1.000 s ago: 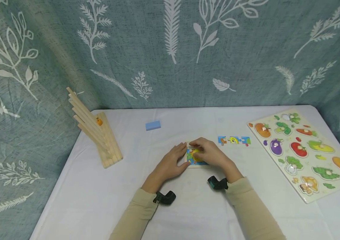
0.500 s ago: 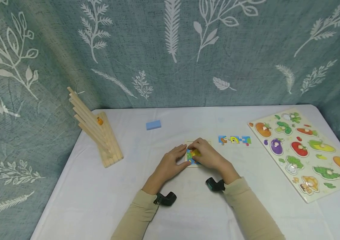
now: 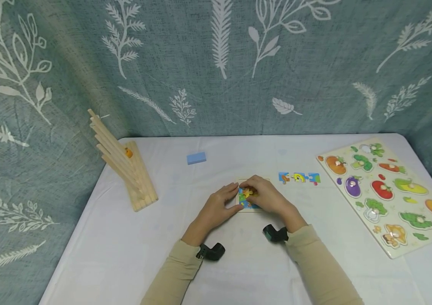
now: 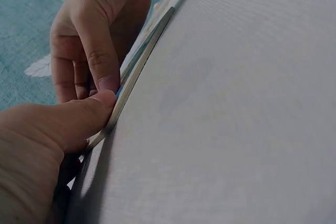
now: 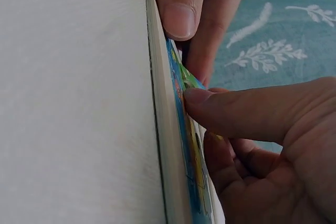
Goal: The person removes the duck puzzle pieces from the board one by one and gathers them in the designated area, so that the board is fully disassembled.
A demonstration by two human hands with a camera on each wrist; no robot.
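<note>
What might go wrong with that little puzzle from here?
The puzzle piece at the right hand's thumb looks tilted, so pressing it down might leave it badly seated. The left hand touches the edge of the tray; too hard a push could slide it. The three pieces outside the tray lie near the right hand, which might brush them.

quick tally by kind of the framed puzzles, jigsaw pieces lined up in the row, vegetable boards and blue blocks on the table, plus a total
Framed puzzle: 1
Jigsaw pieces in the row: 3
Vegetable board: 1
Blue block: 1
Total: 6
</note>
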